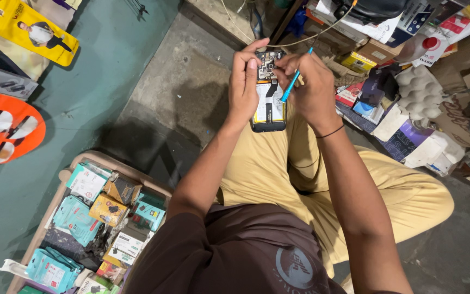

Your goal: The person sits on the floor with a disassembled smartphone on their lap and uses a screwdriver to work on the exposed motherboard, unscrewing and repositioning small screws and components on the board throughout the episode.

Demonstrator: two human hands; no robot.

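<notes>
There is one opened phone, one blue tool, and two hands at work. The phone has no back cover, so one sees the dark circuit part at its far end and a pale battery with one flat cable in the middle. It is held upright in the air above the person's lap, in the far middle of the scene.

The left hand is on the left side of the phone. Its fingers are wrapped along the left edge, and the thumb lies on the inner face near the far end, so the grip is closed around the phone body.

The right hand is just beside the phone on the right. Its fingers are pressed together and pinch the thin blue tool like a pen. The tool is tilted, and its near tip touches or almost touches the right edge of the phone; I cannot tell which.

At the near left stands one tray full of small packages. At the far right lie many boxes and one grey egg carton.
</notes>
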